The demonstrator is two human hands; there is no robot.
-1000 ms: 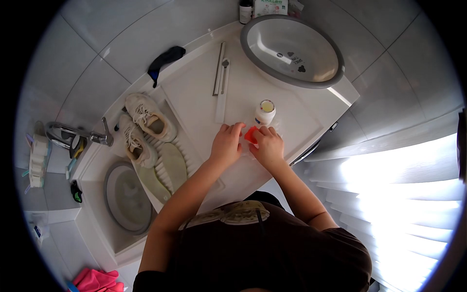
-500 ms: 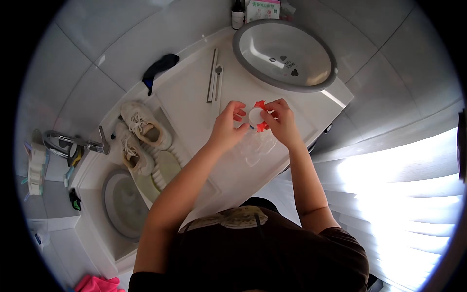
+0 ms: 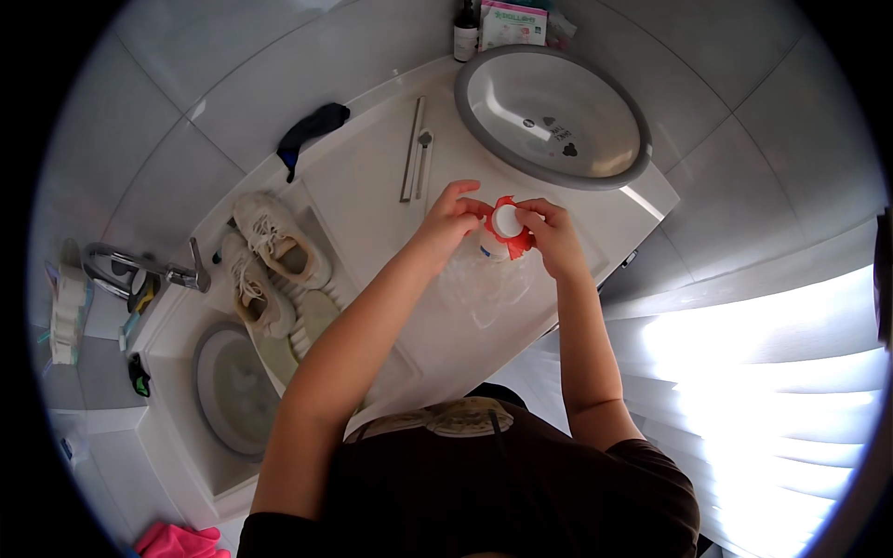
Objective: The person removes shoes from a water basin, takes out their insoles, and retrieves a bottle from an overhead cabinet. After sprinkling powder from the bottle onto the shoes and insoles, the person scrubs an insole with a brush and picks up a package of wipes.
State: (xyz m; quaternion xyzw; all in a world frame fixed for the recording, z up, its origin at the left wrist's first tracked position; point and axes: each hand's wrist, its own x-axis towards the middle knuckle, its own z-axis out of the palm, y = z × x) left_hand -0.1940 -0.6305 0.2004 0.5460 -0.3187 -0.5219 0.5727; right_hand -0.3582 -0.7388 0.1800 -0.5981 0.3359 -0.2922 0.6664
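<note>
Between my hands, above the counter, is a small bottle with a round white cap [image 3: 507, 220]. Crumpled red plastic film [image 3: 522, 245] surrounds the cap, and part of the whitish bottle body [image 3: 491, 245] shows below. My left hand [image 3: 450, 226] pinches the film's left edge with thumb and index finger, its other fingers raised. On the other side my right hand [image 3: 558, 240] is closed at the cap's right edge, the thumb against the cap and the fingers by the film. Clear plastic [image 3: 479, 290] lies on the counter below the bottle.
A grey-rimmed basin [image 3: 642, 139] stands on the white counter [image 3: 363, 223]. Two pale sneakers [image 3: 279, 240] sit on the left beside the sink, which holds another basin [image 3: 209, 409]. A faucet [image 3: 191, 272], dark cloth [image 3: 312, 130] and dark bottle [image 3: 466, 33] are nearby.
My left hand has come rightward from an open pose and now pinches the red film. The bottle has shifted slightly right in the view, and more film shows around its cap.
</note>
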